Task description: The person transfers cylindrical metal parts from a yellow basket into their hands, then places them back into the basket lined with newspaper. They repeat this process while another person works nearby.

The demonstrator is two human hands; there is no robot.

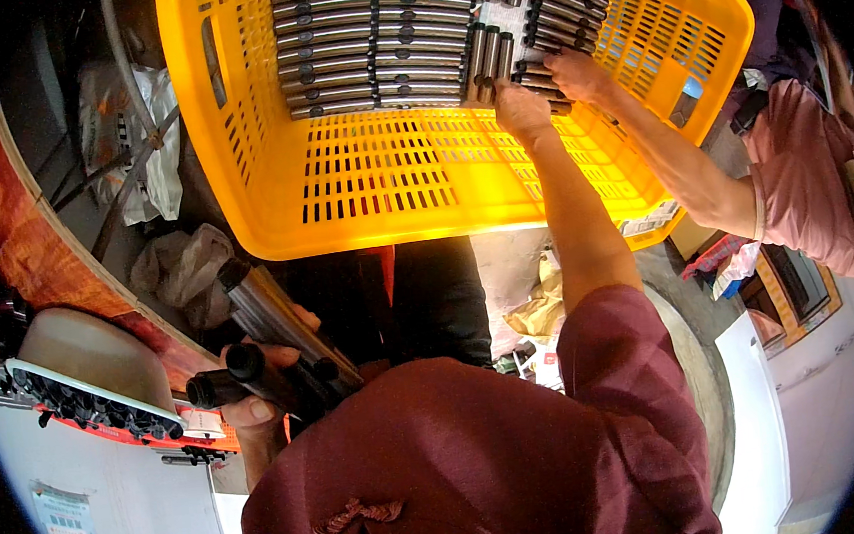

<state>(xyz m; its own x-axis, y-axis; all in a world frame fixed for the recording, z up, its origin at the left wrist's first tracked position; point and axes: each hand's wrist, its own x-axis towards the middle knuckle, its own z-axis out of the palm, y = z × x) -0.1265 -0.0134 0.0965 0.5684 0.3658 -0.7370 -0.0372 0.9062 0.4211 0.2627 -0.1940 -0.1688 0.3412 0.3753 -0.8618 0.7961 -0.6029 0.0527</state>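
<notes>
My left hand point(255, 409) is closed around a bundle of metal tubes point(260, 310) with black end caps, held against my body at lower left. Inside the yellow plastic crate point(374, 233), my right hand point(523, 111) has its fingers closed at the near end of a short metal tube point(505, 55), which lies lengthwise beside similar ones. Rows of capped tubes point(330, 49) lie crosswise at the crate's left and middle. Beside my right hand, a co-worker's hand point(577, 74) touches the tubes at the right; its fingertips are partly hidden.
The co-worker's arm point(680, 162) reaches in from the right, close to mine. At left stand a wood-patterned board point(64, 245), plastic bags point(181, 266) and a white tub point(93, 354) edged by black caps point(97, 408). A brown wrapper point(541, 308) lies below the crate.
</notes>
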